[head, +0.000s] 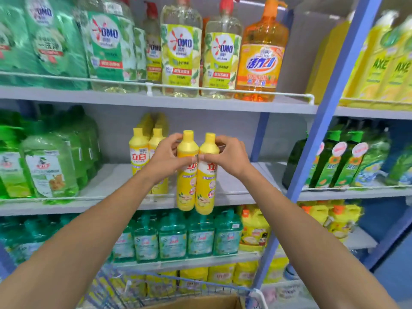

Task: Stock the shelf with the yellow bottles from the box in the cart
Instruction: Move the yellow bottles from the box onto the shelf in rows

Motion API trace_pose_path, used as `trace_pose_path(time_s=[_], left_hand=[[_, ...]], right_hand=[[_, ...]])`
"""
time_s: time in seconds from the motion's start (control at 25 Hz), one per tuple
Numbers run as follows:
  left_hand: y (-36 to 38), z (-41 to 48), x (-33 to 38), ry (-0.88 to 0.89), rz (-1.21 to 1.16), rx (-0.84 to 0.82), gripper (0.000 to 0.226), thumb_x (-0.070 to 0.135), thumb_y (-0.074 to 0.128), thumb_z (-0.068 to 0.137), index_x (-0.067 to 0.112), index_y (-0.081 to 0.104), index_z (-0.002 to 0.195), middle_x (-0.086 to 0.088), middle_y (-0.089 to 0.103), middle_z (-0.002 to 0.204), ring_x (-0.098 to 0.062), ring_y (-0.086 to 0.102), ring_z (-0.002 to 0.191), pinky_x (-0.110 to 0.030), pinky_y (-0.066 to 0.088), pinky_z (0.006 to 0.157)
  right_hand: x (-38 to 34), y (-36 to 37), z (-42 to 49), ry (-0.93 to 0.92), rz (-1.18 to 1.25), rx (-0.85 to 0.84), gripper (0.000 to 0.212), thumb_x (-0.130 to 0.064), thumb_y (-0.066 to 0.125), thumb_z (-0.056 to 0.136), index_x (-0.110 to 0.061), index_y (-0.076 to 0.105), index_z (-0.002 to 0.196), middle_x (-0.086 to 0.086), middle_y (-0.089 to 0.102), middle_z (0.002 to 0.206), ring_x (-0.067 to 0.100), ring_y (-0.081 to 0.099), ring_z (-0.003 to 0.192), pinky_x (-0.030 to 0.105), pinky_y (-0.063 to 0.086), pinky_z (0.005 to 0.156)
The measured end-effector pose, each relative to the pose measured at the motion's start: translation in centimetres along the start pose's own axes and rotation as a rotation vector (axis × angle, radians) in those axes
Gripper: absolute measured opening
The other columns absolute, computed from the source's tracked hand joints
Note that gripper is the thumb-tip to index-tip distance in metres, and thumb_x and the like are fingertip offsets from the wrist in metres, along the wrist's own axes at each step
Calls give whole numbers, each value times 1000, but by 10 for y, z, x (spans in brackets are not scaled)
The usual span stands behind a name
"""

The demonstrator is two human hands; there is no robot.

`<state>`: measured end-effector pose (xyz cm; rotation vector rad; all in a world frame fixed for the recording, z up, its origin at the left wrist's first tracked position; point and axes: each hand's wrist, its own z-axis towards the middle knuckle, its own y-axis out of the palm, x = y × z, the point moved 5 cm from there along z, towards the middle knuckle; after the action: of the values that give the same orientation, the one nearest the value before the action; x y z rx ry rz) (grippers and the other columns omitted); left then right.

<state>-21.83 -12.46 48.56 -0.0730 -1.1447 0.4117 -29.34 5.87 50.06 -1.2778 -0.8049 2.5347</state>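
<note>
Two yellow bottles hang side by side in front of the middle shelf (236,186), their bases below its front rail. My left hand (166,159) grips the neck of the left yellow bottle (186,184). My right hand (227,157) grips the neck of the right yellow bottle (206,188). Several more yellow bottles (139,152) stand upright on the shelf, just left of and behind my left hand. At the bottom edge I see the rim of the cardboard box (200,303) inside the blue wire cart (169,284).
Green detergent packs (49,161) fill the left of the middle shelf; its right part is bare up to a blue upright (259,134). Large OMO and orange bottles (260,54) stand above, teal bottles (174,237) below. A neighbouring bay on the right holds green bottles (341,161).
</note>
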Motion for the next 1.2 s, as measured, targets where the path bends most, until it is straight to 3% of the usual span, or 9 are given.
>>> trace_pose_path(time_s=[0.16, 0.32, 0.44, 0.64, 0.8, 0.92, 1.04, 1.2], left_hand=[[2, 43, 10, 63, 63, 63, 55, -3, 84, 75, 3, 57, 123, -12, 71, 110, -7, 68, 89, -21, 56, 78], [12, 67, -19, 39, 92, 104, 54, 0, 84, 75, 6, 56, 120, -21, 68, 111, -16, 66, 90, -39, 58, 83], [20, 69, -51, -8, 102, 132, 56, 16, 84, 69, 14, 56, 118, -15, 69, 108, -26, 70, 96, -47, 58, 85], [30, 64, -78, -80, -32, 169, 60, 11, 85, 79, 17, 54, 131, 3, 70, 119, -5, 68, 108, -23, 57, 87], [48, 30, -126, -230, -47, 208, 58, 15, 89, 75, 20, 55, 122, 3, 70, 119, -14, 68, 112, -34, 59, 92], [53, 13, -150, -248, 18, 317, 50, 24, 90, 74, 29, 59, 112, 5, 72, 111, -13, 70, 103, -41, 60, 88], [54, 18, -153, -232, 32, 270, 52, 24, 87, 78, 23, 61, 124, 7, 73, 114, -10, 70, 103, -40, 60, 89], [53, 30, -160, -281, 37, 253, 58, 20, 84, 81, 22, 56, 131, 6, 70, 120, -9, 68, 108, -41, 59, 93]], right_hand=[[6, -11, 43, -35, 8, 89, 52, -50, 90, 64, -19, 74, 103, -2, 76, 92, 16, 71, 86, 44, 60, 82], [35, 3, 69, 0, 11, 111, 60, -50, 90, 63, -19, 73, 110, -2, 76, 97, 14, 71, 89, 42, 60, 84], [60, 21, 72, 17, 0, 87, 63, -50, 90, 62, -19, 71, 113, -2, 75, 101, 14, 70, 92, 40, 59, 84], [88, 37, 72, 33, 53, 60, 65, -53, 91, 63, -22, 68, 115, -6, 72, 103, 11, 67, 91, 29, 57, 80], [121, 56, 44, 152, 176, -158, 59, -31, 92, 72, -19, 64, 122, -8, 74, 109, -2, 69, 95, 27, 59, 88], [146, 71, 19, 211, 189, -255, 62, -18, 90, 75, -13, 60, 129, -8, 71, 111, -14, 66, 90, 12, 53, 80], [159, 82, 10, 231, 159, -224, 57, -23, 90, 75, -14, 62, 125, -10, 70, 106, -17, 64, 86, 4, 49, 73], [162, 96, 19, 244, 106, -141, 56, -34, 90, 74, -20, 63, 121, -10, 71, 107, -4, 67, 91, 8, 53, 76]])
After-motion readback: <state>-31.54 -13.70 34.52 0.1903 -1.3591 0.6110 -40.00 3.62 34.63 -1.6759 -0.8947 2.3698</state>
